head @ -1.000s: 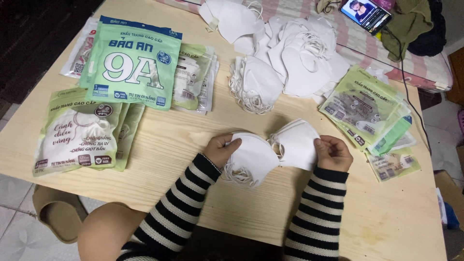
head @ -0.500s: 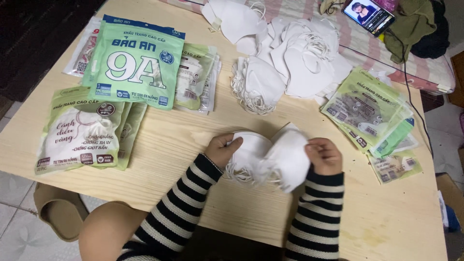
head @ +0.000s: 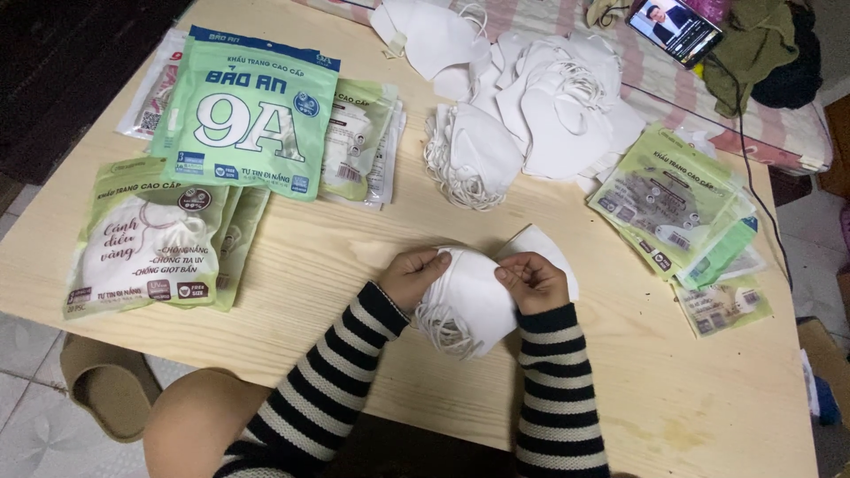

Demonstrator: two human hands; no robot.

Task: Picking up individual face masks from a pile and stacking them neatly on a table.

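Left hand (head: pixel 414 276) and right hand (head: pixel 531 281), fingers curled tight, pinch one small stack of white folded cloth face masks (head: pixel 465 296) low over the pale wooden table (head: pixel 310 265); count unclear, perhaps four. Beyond: two loose white mask heaps (head: pixel 522 106), three green packet piles (head: pixel 239 115), one phone (head: pixel 677 31).

The white folded fabric mask (head: pixel 474 296) covers the fingertips of the left hand (head: pixel 412 276) and most of the right hand's (head: pixel 533 281) palm, and how many masks are stacked in that bundle cannot be told. At the far right, the dark smartphone with a lit screen (head: pixel 677 28) and the olive-green crumpled cloth (head: pixel 753 40) are cut off by the top edge. The tan rounded slipper (head: pixel 106 389) near left sits partly under the pale wooden table (head: pixel 691 389).
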